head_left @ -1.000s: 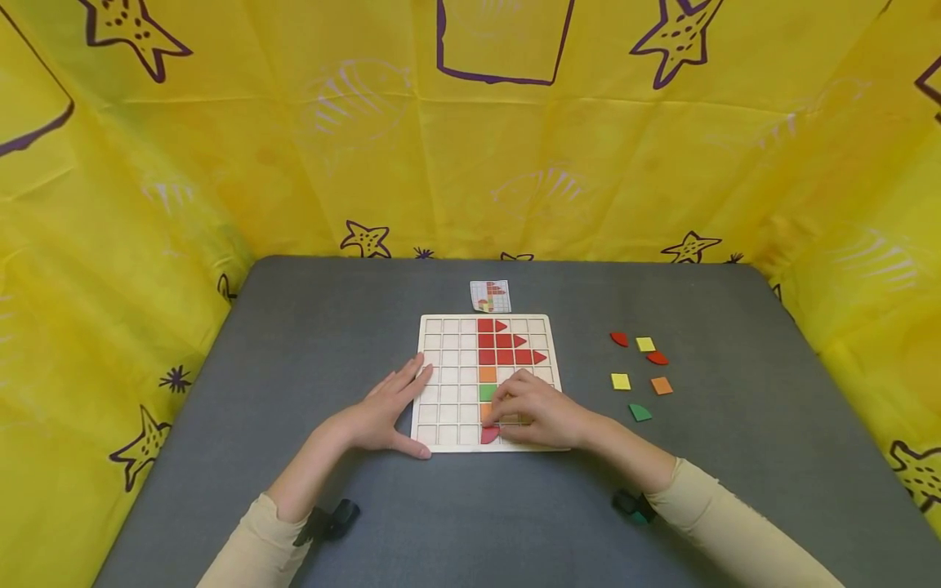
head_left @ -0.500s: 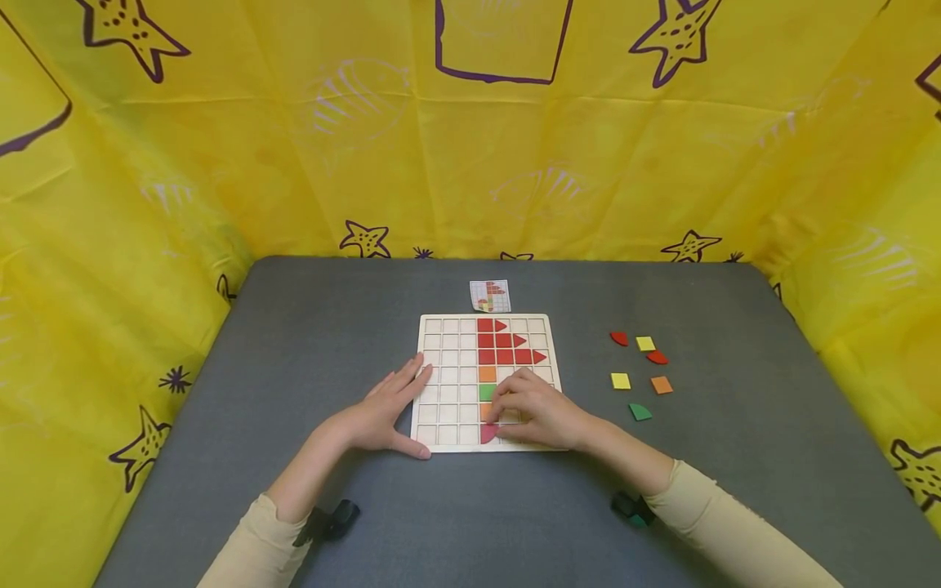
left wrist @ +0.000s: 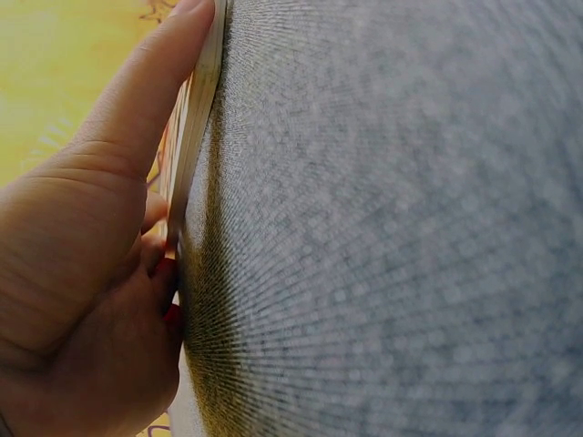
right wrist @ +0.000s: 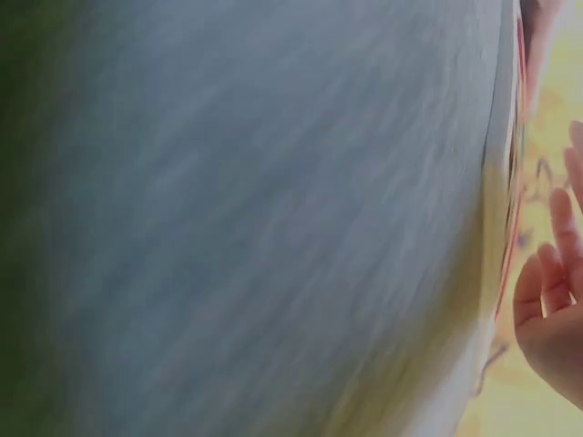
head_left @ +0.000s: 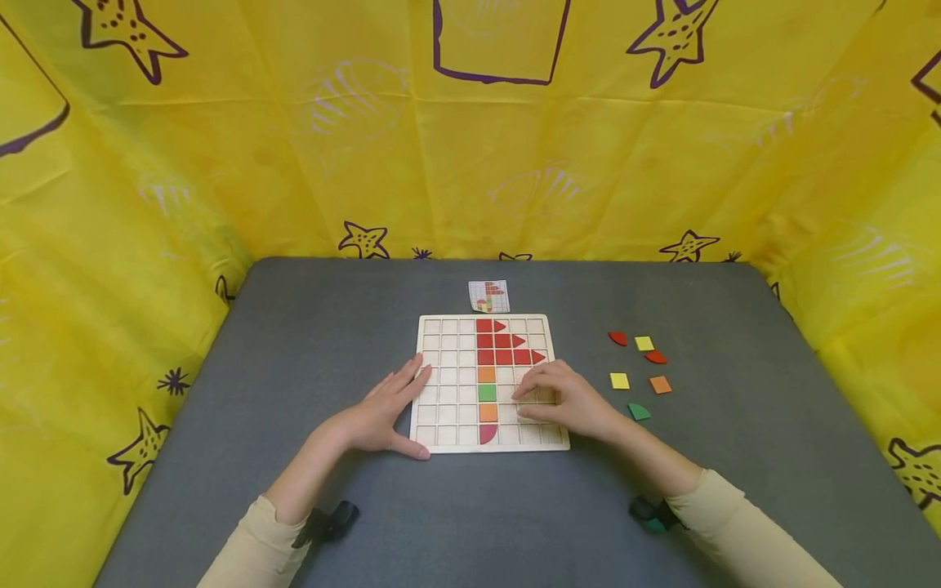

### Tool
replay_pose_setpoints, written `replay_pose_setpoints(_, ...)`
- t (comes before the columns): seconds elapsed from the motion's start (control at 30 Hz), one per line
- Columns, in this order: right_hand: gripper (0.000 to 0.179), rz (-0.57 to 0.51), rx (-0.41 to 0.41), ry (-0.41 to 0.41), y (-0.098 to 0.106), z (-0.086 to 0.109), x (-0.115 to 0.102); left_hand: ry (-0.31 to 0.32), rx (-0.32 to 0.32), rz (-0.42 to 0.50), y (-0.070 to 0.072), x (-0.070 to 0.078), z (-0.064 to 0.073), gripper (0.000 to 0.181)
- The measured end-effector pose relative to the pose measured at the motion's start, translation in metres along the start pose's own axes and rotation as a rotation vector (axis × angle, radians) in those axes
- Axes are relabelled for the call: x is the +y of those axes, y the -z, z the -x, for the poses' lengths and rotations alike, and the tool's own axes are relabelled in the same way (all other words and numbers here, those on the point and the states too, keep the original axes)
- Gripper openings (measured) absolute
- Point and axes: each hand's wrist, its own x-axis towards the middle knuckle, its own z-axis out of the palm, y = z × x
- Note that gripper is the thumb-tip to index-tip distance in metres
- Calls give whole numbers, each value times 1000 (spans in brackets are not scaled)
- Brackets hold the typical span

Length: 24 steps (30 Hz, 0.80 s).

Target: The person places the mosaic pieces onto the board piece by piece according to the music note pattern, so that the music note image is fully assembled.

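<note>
A light wooden grid board (head_left: 448, 414) lies on the table. My left hand (head_left: 378, 416) rests along its left edge with fingers spread, the thumb at the near left corner. Over the board's right part hovers my right hand (head_left: 569, 400), fingers loosely bent with a gap to the thumb and no piece between them. A red rounded tile (head_left: 488, 434) sits in the bottom row, below an orange square (head_left: 488, 412), a green square (head_left: 488, 393) and another orange square (head_left: 487, 374). Further up, red squares (head_left: 485, 357) ending in red triangles (head_left: 538, 357) fill three rows.
Right of the board lie loose pieces: a yellow square (head_left: 620, 381), another yellow square (head_left: 644, 343), red rounded tiles (head_left: 617, 338), an orange square (head_left: 660, 385) and a green rounded tile (head_left: 639, 412). A small printed card (head_left: 488, 296) lies behind the board. Yellow cloth (head_left: 470, 163) surrounds the table.
My right hand has let go of the red rounded tile and moved right, its fingers parting. The tile stays in the bottom row. My left hand has not moved.
</note>
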Motion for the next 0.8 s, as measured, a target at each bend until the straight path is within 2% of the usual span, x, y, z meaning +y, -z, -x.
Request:
replay_pose_setpoints(0.2, 23, -5, 140, -170, 29, 25, 23, -17, 7, 1, 0, 0, 1, 121)
replay_pose_setpoints(0.4, 24, 47, 258, -206, 56, 50, 46, -24, 12, 8, 1, 1, 2, 120)
replay_pose_setpoints(0.57, 25, 108, 278, -197, 72, 63, 60, -29, 14, 13, 1, 1, 2, 119)
replay_pose_setpoints(0.8, 28, 227, 256, -241, 83, 73, 68, -29, 12, 13, 0, 0, 1, 119)
